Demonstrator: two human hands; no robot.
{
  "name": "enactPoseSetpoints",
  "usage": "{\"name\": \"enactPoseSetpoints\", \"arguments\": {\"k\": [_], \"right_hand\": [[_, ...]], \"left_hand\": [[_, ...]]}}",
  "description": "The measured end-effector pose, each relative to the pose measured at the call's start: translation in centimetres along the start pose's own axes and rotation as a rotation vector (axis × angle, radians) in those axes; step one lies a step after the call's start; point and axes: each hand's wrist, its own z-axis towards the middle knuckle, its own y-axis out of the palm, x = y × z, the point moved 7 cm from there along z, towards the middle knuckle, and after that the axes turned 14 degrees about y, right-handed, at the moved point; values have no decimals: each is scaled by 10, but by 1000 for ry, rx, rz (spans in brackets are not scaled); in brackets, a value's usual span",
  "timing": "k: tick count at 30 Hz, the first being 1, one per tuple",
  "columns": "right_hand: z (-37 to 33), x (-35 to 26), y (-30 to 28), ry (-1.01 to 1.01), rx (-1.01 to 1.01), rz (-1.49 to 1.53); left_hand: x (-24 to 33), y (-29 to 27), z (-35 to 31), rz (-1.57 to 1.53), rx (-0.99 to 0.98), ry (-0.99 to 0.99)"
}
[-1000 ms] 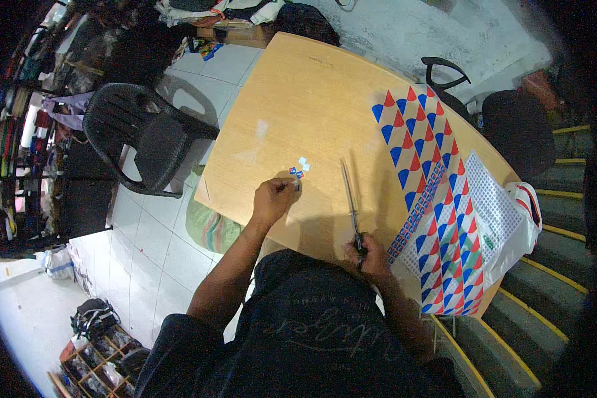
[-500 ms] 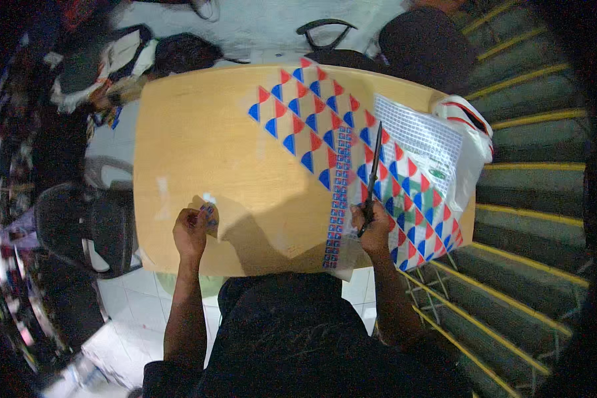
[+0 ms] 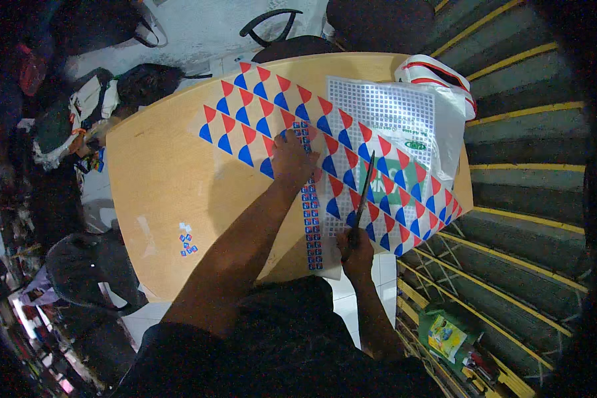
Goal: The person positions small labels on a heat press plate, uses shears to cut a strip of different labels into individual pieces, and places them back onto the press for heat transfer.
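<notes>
A large printed sheet [image 3: 259, 119] with rows of red and blue triangles lies across the wooden table [image 3: 159, 179]. My left hand [image 3: 292, 159] rests flat on it, over a narrow strip of small blue and red squares [image 3: 310, 225] that runs toward me. My right hand [image 3: 355, 247] grips the handles of long scissors [image 3: 363, 192], whose blades point away over the sheet. A small heap of cut squares [image 3: 188, 240] sits on the bare wood to the left, apart from both hands.
A second sheet of tiny printed squares [image 3: 385, 109] and a white plastic bag [image 3: 444, 99] lie at the table's far right. Dark chairs stand at the far side [image 3: 292, 40] and lower left [image 3: 79, 265]. Yellow-edged steps [image 3: 524, 132] run along the right.
My left hand has left the small cut squares at the left and moved right onto the patterned sheet. The view has swung, and the right hand still holds the scissors.
</notes>
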Motion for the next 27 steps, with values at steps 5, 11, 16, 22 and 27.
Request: {"name": "enactPoseSetpoints", "arguments": {"k": [5, 11, 16, 22, 27], "right_hand": [[-18, 25, -4, 175, -71, 115], [-19, 35, -8, 28, 39, 93], [-9, 38, -5, 34, -84, 236], [9, -7, 7, -33, -172, 259], [17, -78, 30, -279, -422, 162]], "left_hand": [[-20, 38, 12, 150, 26, -2], [-13, 21, 6, -120, 81, -79], [8, 0, -10, -412, -17, -70], [23, -52, -37, -1306, -262, -153], [33, -120, -54, -1653, -254, -184]]}}
